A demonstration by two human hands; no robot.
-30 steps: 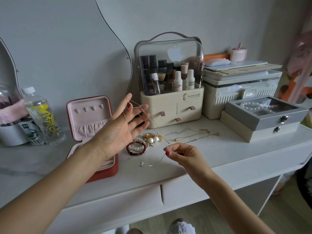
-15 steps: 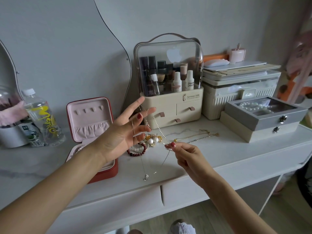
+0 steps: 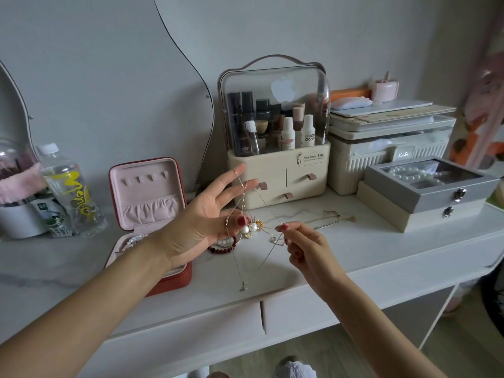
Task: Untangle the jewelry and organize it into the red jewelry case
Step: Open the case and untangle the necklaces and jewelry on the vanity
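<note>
A white dressing table [image 3: 354,257] is carrying everything here, and the red jewelry case [image 3: 152,214] is standing open at its left, lid up, with four small hooks showing in the pink lining and what looks like one pearl bracelet [image 3: 133,239] already lying in the tray. That seems to be all that is put away, so I'd judge the job as barely started.

Both of the person's hands are working above the table. The left hand [image 3: 207,216] is spreading its fingers wide, palm up, with a thin silver chain necklace [image 3: 240,203] draping over them; it is supporting the chain rather than gripping it. The right hand [image 3: 302,246] is pinching the same chain between thumb and forefinger, its other fingers curling in. One small pendant [image 3: 243,286] is dangling from the loop just over the tabletop.

Waiting on the table: one dark red bead bracelet [image 3: 223,248], a pearl and gold cluster [image 3: 252,227] whose pieces I cannot count, and two more fine chains [image 3: 331,218] lying just beyond the right hand.
</note>
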